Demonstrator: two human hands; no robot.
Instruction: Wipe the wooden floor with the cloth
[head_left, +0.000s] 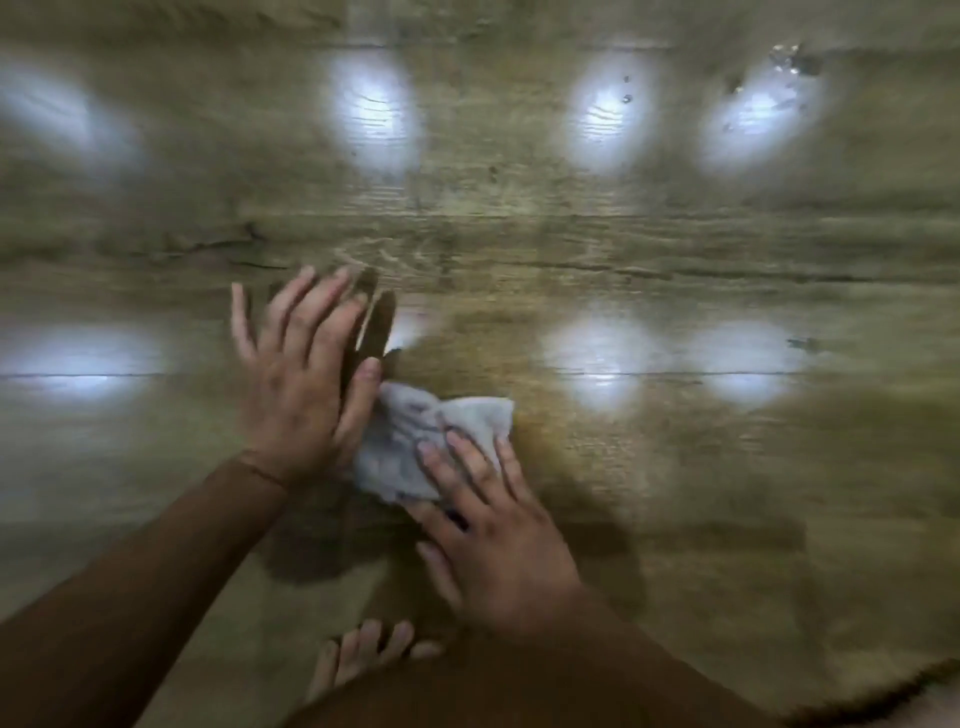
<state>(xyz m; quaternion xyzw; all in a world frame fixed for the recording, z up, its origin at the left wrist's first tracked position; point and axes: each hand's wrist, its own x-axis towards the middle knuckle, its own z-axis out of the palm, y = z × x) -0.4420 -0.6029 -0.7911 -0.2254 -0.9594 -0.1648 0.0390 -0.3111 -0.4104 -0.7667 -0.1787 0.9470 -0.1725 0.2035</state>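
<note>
The cloth (415, 441) is small, pale grey-white and crumpled, smudged with darker marks; it lies flattened on the wooden floor (623, 249), low and left of centre; the floor is brownish planking with visible grain and long seams, glossy under bright reflections.

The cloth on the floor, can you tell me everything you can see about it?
The cloth is a small, crumpled rag, whitish-grey with darker smudges, and looks like soft fabric. It lies bunched on the wooden floor. The right hand presses straight fingers on its lower right part, and the left hand seems to have its thumb against the upper left edge. The picture is blurry, so finer details are unclear.
</note>
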